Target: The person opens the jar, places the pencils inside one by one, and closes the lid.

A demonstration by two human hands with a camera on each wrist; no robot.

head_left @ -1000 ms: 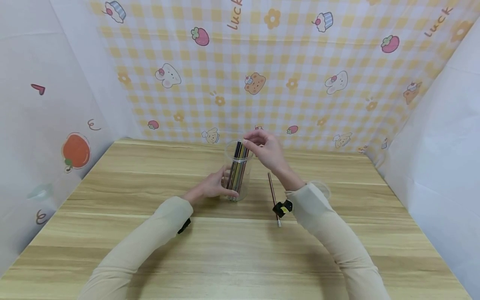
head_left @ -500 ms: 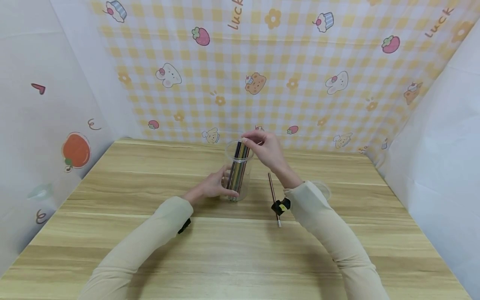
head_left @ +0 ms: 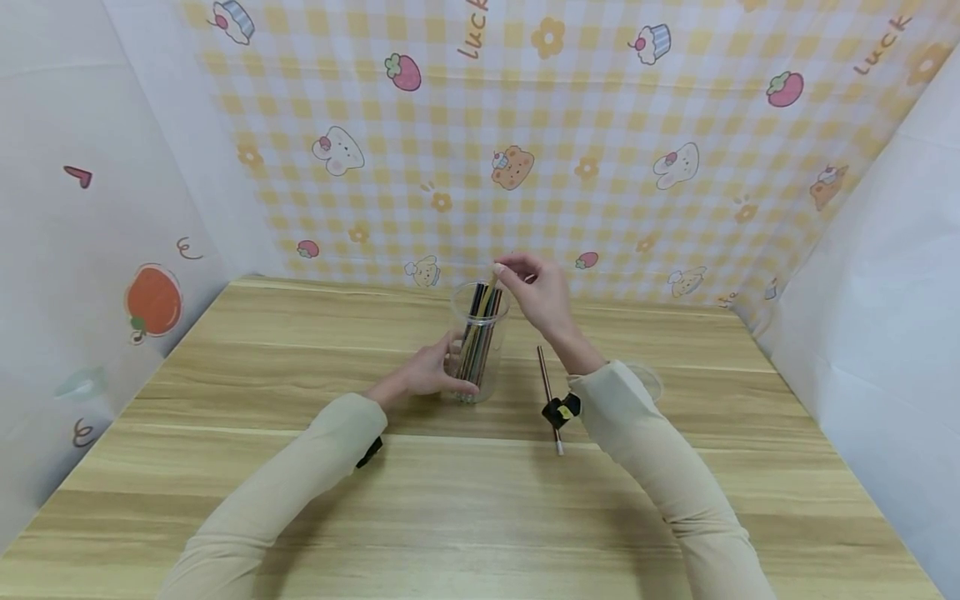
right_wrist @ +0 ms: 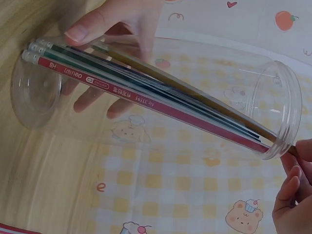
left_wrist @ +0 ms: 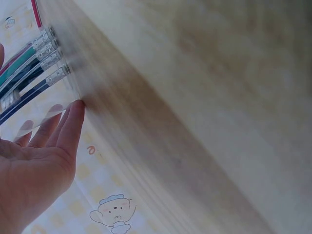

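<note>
My right hand (head_left: 540,296), near the centre of the head view, is pinching the upper end of a yellow pencil (right_wrist: 195,92) between thumb and fingers. This pencil is thin, straight and of a dull golden colour; it stands tilted, mostly inside a tall clear container (right_wrist: 234,66), with its top beyond the rim and its lower end higher than those of its neighbours. My left hand (head_left: 431,369) grasps the container low, thumb in front and fingers behind. Inside, the other pencils (right_wrist: 146,89) lean together, whitish ends at the bottom: a red pencil (right_wrist: 151,104) with white printing, and several in green and dark blue. Right of the frame's centre, a reddish-brown pencil (head_left: 545,375) lies on the table (head_left: 465,517).
</note>
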